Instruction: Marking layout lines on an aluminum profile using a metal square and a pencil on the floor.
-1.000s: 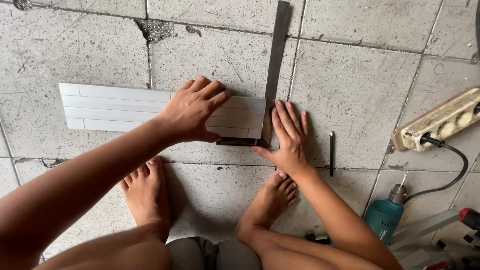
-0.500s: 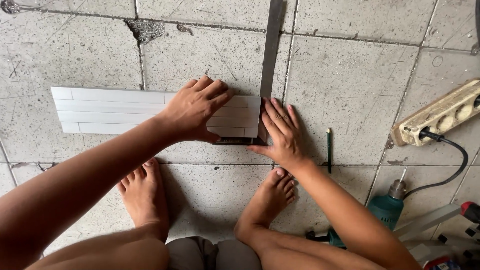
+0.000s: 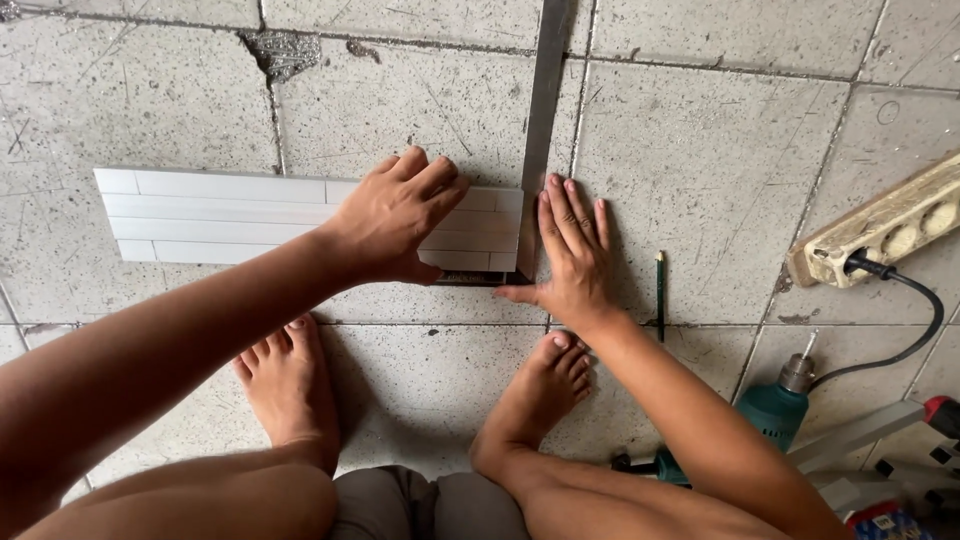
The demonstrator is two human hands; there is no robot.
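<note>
— Where's the panel?

— I see the panel [image 3: 230,215] lying flat on the floor [image 3: 700,170], a white ribbed strip. Its long axis runs left to right across my view, and its right end butts against the square [image 3: 540,130].

— And the square?

— Its long steel blade runs away from me, toward the top of the view, crossing the panel's axis at a right angle. Its short dark foot lies along the panel's near edge at the right corner.

— Hands?

— My left hand [image 3: 400,215] lies palm down on the panel's right part, fingers spread loosely, pinching nothing, just pressing. My right hand [image 3: 570,250] is flat on the floor just beside the blade, fingers together and pointing away, the thumb stretched left toward the foot. That grip too is open, holding nothing.

— Anything else close by?

— A pencil [image 3: 660,290] lies just right of my right hand, parallel to the blade. A power strip [image 3: 880,230] sits at the far right, a green drill [image 3: 780,410] near my right knee.

— What differs from half a second ago?

— Little. Both hands keep their places, as do the panel and the square; only the view has drifted a touch, sliding everything slightly.
</note>
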